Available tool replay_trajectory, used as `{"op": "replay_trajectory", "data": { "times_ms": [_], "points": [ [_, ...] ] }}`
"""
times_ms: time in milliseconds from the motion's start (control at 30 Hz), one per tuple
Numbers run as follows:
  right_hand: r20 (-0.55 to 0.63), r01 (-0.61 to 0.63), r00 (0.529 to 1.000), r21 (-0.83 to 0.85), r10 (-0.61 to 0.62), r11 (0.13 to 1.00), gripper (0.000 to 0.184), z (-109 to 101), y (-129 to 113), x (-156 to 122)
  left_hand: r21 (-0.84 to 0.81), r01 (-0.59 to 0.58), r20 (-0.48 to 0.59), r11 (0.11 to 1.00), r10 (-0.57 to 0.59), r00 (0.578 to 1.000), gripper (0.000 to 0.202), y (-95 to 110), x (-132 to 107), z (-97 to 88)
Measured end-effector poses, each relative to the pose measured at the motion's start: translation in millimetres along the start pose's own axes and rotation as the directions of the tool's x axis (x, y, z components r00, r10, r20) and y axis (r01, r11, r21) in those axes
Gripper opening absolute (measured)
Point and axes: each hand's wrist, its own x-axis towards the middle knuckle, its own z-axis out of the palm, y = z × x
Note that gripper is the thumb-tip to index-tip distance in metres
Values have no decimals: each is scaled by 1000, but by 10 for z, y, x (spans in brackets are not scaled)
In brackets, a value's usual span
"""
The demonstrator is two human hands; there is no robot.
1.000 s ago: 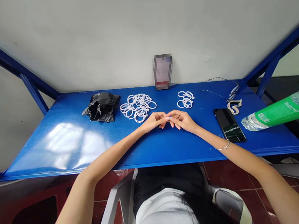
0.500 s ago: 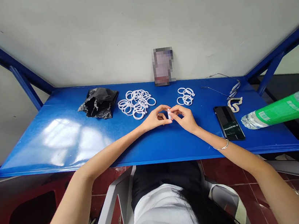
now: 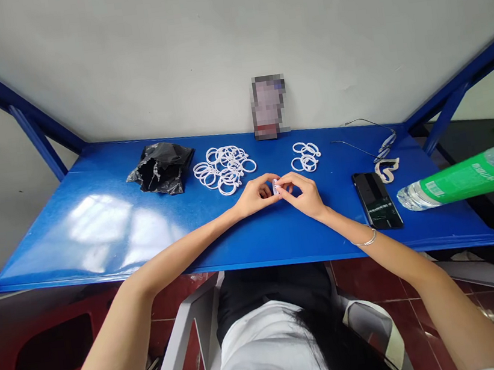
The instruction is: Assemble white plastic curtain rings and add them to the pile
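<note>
Between my hands, just above the blue table, is a small white ring (image 3: 275, 187), seen nearly edge-on and partly hidden by fingers. My left hand (image 3: 255, 197) grips its left side between thumb and forefinger. From the other side, the fingertips of my right hand (image 3: 302, 195) pinch it. Beyond my left hand lies a large heap of white plastic rings (image 3: 226, 168) with small tabs. A smaller group of similar rings (image 3: 306, 157) lies beyond my right hand.
A crumpled black plastic bag (image 3: 163, 167) lies left on the blue table (image 3: 232, 247). A pixelated upright object (image 3: 268, 109) leans on the wall. To the right are eyeglasses (image 3: 386, 143), a black phone (image 3: 376, 201), a cream-coloured curved piece (image 3: 388, 170) and a green-labelled bottle (image 3: 460, 179).
The white ring between my fingertips has turned slightly, and my fingers have shifted on it. My view has moved a little; the things on the table lie as before.
</note>
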Motion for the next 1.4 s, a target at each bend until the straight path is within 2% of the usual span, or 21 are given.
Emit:
{"op": "replay_trajectory", "data": {
  "times_ms": [533,933,1400],
  "points": [
    [-30,-27,999,36,28,999,15,16,13,-3,35,-3,-20,999,4,1000,50,-18,-3,11],
    [-13,-111,994,75,112,991,13,29,-2,5,49,-15,-18,999,16,1000,49,-5,2,17],
    [-6,-52,999,38,52,998,13,15,-22,11,77,-21,-25,997,23,999,51,-26,-3,17]
  ]
}}
